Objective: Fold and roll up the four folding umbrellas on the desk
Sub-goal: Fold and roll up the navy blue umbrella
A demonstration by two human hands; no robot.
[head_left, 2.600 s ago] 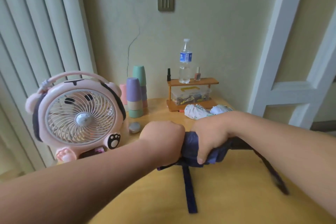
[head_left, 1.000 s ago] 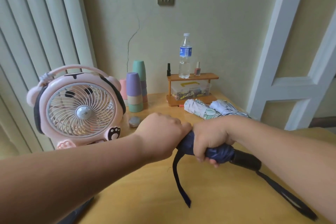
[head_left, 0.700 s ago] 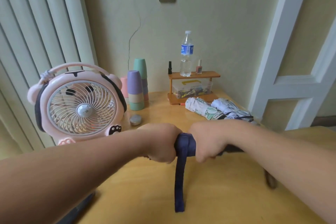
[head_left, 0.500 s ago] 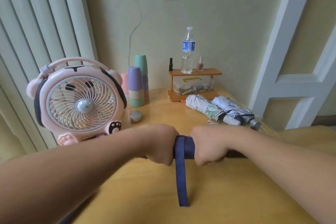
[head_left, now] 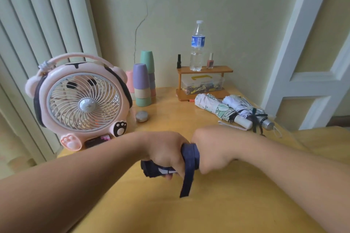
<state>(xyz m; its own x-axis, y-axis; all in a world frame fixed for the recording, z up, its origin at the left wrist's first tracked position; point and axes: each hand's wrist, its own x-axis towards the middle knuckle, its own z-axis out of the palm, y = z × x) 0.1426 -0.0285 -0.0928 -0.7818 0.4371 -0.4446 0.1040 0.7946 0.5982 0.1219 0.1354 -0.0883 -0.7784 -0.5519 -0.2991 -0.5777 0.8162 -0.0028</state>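
Both forearms reach forward over the desk (head_left: 217,210), fists side by side, knuckles up. Left hand (head_left: 166,154) and right hand (head_left: 212,151) each clench one navy umbrella (head_left: 150,170), right of and nearer than the pink fan (head_left: 81,104); its strap (head_left: 186,181) hangs loose. Farther right of the fan lie a rolled floral umbrella (head_left: 217,108) and a rolled white umbrella (head_left: 243,108), side by side. Umbrellas visible: three.

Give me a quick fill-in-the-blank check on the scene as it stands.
The left hand and right hand both grip the ____ umbrella. Its strap hangs ____ between them. The water bottle stands on the wooden ____. The pink fan sits to the ____ of the hands.
Missing words: navy; down; shelf; left.
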